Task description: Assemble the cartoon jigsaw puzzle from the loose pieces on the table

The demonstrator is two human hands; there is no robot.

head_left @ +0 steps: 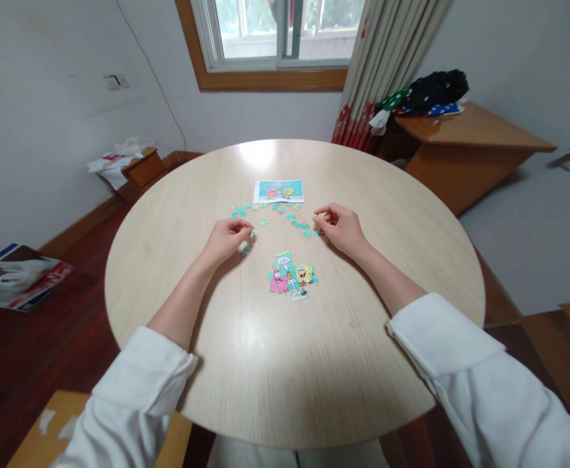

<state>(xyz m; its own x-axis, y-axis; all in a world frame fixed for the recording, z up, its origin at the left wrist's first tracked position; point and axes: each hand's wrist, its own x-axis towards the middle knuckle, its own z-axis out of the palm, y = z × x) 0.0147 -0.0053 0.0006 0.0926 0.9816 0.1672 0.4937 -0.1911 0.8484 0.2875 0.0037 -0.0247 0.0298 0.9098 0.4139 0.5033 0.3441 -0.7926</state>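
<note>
A partly joined jigsaw puzzle (292,276) with pink, white and yellow cartoon figures lies flat on the round table (285,364). Beyond it, loose teal jigsaw pieces (294,222) are scattered in an arc. My left hand (229,239), left of the arc, has thumb and fingertips pinched on a small jigsaw piece; another piece (244,249) lies just below it. Over at the right end of the arc, my right hand (339,227) pinches a small yellowish jigsaw piece (318,217), mostly covered by the fingers. A reference picture (279,191) rests behind the pieces.
The table stands before a window (285,39) and a curtain (387,58). At the back right is a wooden cabinet (479,130) with dark cloth (433,91) on it. A cardboard box (51,429) sits at the lower left, and a plastic bag (12,279) on the floor.
</note>
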